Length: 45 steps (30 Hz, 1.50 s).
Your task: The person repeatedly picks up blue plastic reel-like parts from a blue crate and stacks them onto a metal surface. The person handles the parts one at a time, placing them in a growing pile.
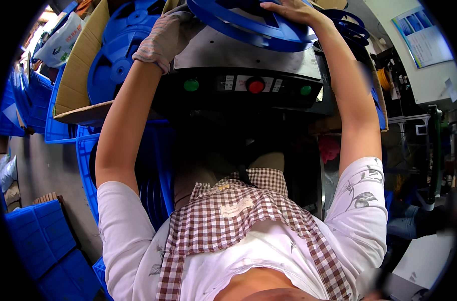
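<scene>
A blue plastic reel is held tilted above the metal top of a machine, and the picture's upper edge cuts it off. My left hand, in a striped knitted glove with grey fingers, grips the reel's left rim. On the right side my bare right hand reaches over the same reel and holds it, fingers partly out of view. Below the reel, the machine's black front panel carries a red button between a left green button and a right green button.
Left of the machine, an open cardboard box holds several blue reels. Blue crates stand on the floor at left. Dark reels sit beyond my right arm. Another person's leg shows at the right.
</scene>
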Each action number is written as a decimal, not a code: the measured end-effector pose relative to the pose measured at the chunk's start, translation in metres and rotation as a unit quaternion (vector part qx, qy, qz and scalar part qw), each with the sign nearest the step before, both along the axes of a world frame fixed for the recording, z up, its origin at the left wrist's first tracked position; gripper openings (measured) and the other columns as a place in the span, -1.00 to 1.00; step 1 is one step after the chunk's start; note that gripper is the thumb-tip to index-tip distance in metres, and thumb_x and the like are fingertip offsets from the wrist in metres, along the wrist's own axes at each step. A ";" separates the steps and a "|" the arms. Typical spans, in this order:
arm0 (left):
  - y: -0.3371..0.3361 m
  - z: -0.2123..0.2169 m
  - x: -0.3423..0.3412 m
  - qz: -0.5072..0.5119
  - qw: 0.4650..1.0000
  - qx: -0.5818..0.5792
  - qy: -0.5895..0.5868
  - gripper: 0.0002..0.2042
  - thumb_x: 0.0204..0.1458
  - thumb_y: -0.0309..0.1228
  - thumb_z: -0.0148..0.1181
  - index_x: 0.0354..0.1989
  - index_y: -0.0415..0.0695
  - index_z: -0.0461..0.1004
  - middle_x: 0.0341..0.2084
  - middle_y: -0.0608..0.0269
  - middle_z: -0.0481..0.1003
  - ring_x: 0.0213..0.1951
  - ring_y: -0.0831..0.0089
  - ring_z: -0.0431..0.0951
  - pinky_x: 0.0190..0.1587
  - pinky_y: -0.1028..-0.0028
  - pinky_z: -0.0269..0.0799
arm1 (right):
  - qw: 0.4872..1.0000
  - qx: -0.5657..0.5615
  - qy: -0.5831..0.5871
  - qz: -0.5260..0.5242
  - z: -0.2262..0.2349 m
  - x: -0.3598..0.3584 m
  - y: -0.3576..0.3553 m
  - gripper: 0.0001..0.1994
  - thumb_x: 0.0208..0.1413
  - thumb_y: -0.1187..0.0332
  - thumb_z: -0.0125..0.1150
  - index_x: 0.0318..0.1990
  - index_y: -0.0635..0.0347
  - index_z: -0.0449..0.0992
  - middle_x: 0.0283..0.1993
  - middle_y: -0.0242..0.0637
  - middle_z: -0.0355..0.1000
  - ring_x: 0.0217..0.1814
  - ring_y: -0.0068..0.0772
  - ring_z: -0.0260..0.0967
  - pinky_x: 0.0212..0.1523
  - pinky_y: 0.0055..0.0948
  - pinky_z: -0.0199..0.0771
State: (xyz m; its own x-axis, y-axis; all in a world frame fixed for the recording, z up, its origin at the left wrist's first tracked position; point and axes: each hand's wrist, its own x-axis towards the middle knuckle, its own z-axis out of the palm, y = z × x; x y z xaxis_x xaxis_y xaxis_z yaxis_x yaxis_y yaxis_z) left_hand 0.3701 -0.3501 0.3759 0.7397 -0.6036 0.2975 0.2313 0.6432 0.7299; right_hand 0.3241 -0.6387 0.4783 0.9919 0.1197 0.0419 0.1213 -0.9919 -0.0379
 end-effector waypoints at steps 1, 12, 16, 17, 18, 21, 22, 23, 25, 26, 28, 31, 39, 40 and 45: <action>0.001 -0.003 0.000 0.044 0.998 0.046 0.028 -0.65 0.12 -0.46 0.00 0.09 -0.32 0.35 -0.04 0.02 0.48 0.04 0.17 0.47 0.14 0.31 0.38 | 0.998 0.032 0.046 0.012 0.001 0.001 0.002 -0.25 0.14 -0.29 -0.08 0.39 -0.12 0.10 0.43 0.08 -0.03 0.48 0.05 -0.12 0.45 -0.19 -0.15; 0.041 -0.028 -0.095 0.393 0.797 0.367 -0.273 -0.40 0.04 -0.44 0.27 0.25 -0.31 0.18 0.08 -0.12 0.39 0.12 0.12 0.42 0.20 0.33 0.30 | 0.913 0.194 -0.357 0.038 -0.043 -0.130 -0.051 -0.57 0.15 0.18 0.23 0.18 0.00 0.44 0.03 -0.16 0.43 0.00 -0.41 0.44 -0.02 -0.42 0.47; 0.029 -0.060 -0.109 0.435 0.672 0.481 -0.357 -0.36 -0.01 -0.49 0.30 0.26 -0.27 0.16 0.13 -0.12 0.35 0.14 0.12 0.38 0.22 0.30 0.27 | 0.916 0.290 -0.212 -0.181 -0.133 -0.183 -0.100 -0.26 -0.09 0.17 0.46 0.26 0.18 0.28 0.05 -0.05 0.41 0.11 -0.14 0.39 0.10 -0.27 0.43; 0.032 -0.068 -0.106 0.435 0.664 0.487 -0.364 -0.34 -0.03 -0.51 0.31 0.27 -0.26 0.16 0.12 -0.11 0.36 0.14 0.12 0.38 0.22 0.31 0.27 | 0.925 0.282 -0.188 -0.171 -0.141 -0.181 -0.092 -0.20 -0.13 0.19 0.49 0.29 0.15 0.23 0.09 -0.05 0.39 0.14 -0.12 0.37 0.15 -0.27 0.38; 0.027 -0.076 -0.100 0.426 0.663 0.487 -0.376 -0.33 -0.05 -0.53 0.32 0.27 -0.26 0.16 0.12 -0.10 0.36 0.14 0.12 0.37 0.22 0.31 0.26 | 0.926 0.270 -0.240 -0.108 -0.162 -0.176 -0.101 -0.19 -0.14 0.20 0.49 0.30 0.10 0.22 0.13 -0.05 0.37 0.14 -0.09 0.36 0.13 -0.29 0.39; 0.035 -0.082 -0.088 0.397 0.723 0.460 -0.329 -0.30 -0.02 -0.48 0.35 0.31 -0.18 0.13 0.10 -0.06 0.38 0.14 0.16 0.35 0.21 0.33 0.24 | 0.916 0.290 -0.246 -0.126 -0.162 -0.164 -0.084 -0.21 -0.17 0.19 0.50 0.27 0.06 0.26 0.08 -0.06 0.36 0.06 -0.10 0.37 0.08 -0.26 0.40; 0.035 -0.082 -0.085 0.392 0.712 0.479 -0.332 -0.29 -0.02 -0.45 0.35 0.31 -0.17 0.13 0.11 -0.07 0.37 0.14 0.17 0.34 0.21 0.33 0.24 | 0.920 0.255 -0.280 -0.103 -0.171 -0.164 -0.090 -0.22 -0.14 0.13 0.48 0.28 0.05 0.26 0.05 -0.06 0.36 0.06 -0.09 0.36 0.07 -0.25 0.39; 0.038 -0.086 -0.082 0.390 0.710 0.484 -0.331 -0.29 -0.01 -0.42 0.35 0.32 -0.17 0.12 0.12 -0.07 0.36 0.15 0.17 0.34 0.21 0.33 0.23 | 0.924 0.261 -0.243 -0.135 -0.172 -0.165 -0.085 -0.23 -0.12 0.09 0.45 0.28 0.03 0.26 0.04 -0.07 0.36 0.07 -0.09 0.36 0.08 -0.24 0.39; 0.040 -0.092 -0.080 0.389 0.697 0.494 -0.345 -0.29 0.02 -0.36 0.33 0.33 -0.15 0.11 0.14 -0.08 0.35 0.16 0.16 0.33 0.22 0.33 0.21 | 0.932 0.263 -0.192 -0.162 -0.165 -0.167 -0.080 -0.27 -0.06 0.01 0.38 0.28 -0.03 0.26 0.04 -0.08 0.36 0.10 -0.09 0.35 0.08 -0.22 0.39; 0.043 -0.094 -0.079 0.398 0.673 0.515 -0.351 -0.27 0.00 -0.50 0.33 0.34 -0.19 0.07 0.15 0.01 0.34 0.15 0.28 0.32 0.23 0.41 0.19 | 0.936 0.257 -0.181 -0.157 -0.162 -0.170 -0.080 -0.29 -0.03 -0.03 0.34 0.28 -0.07 0.27 0.03 -0.09 0.36 0.11 -0.09 0.35 0.08 -0.22 0.39; 0.035 -0.083 -0.095 0.429 0.637 0.546 -0.335 -0.34 0.05 -0.51 0.27 0.33 -0.19 0.10 0.15 0.02 0.34 0.18 0.27 0.31 0.24 0.39 0.19 | 0.941 0.213 -0.223 -0.142 -0.142 -0.176 -0.094 -0.53 0.08 0.08 0.27 0.12 0.02 0.47 -0.05 -0.12 0.46 -0.01 -0.21 0.46 0.00 -0.31 0.46; 0.044 -0.083 -0.113 0.404 0.764 0.434 -0.255 -0.46 0.16 -0.53 0.12 0.32 -0.18 0.13 0.14 0.01 0.35 0.14 0.28 0.37 0.19 0.34 0.30 | 0.922 0.158 -0.277 -0.218 -0.122 -0.191 -0.170 -0.63 0.11 0.11 0.19 0.05 -0.01 0.51 -0.06 -0.13 0.49 -0.01 -0.15 0.47 0.01 -0.24 0.46; 0.017 -0.042 -0.134 0.395 0.734 0.421 -0.359 -0.61 0.12 -0.62 0.07 0.16 -0.20 0.37 0.09 0.09 0.42 0.07 0.34 0.43 0.16 0.38 0.34 | 0.917 -0.039 -0.246 -0.313 -0.166 -0.172 -0.356 -0.51 0.15 0.00 0.06 0.20 -0.05 0.38 0.21 -0.12 0.34 0.31 0.01 0.18 0.24 -0.02 0.23; 0.009 -0.036 -0.136 0.396 0.721 0.419 -0.384 -0.61 0.11 -0.63 0.08 0.16 -0.20 0.37 0.08 0.09 0.42 0.08 0.33 0.43 0.16 0.38 0.34 | 0.923 -0.049 -0.246 -0.292 -0.171 -0.165 -0.368 -0.49 0.16 -0.02 0.05 0.23 -0.06 0.35 0.24 -0.12 0.32 0.35 0.01 0.14 0.28 0.00 0.18; -0.003 -0.007 -0.134 0.401 0.627 0.436 -0.505 -0.61 0.10 -0.62 0.10 0.15 -0.20 0.36 0.07 0.10 0.43 0.12 0.26 0.41 0.20 0.38 0.29 | 0.914 -0.084 -0.054 -0.393 -0.148 -0.167 -0.322 -0.36 0.22 -0.29 -0.33 0.24 -0.16 0.37 0.24 -0.16 0.34 0.35 0.02 0.13 0.31 0.12 0.02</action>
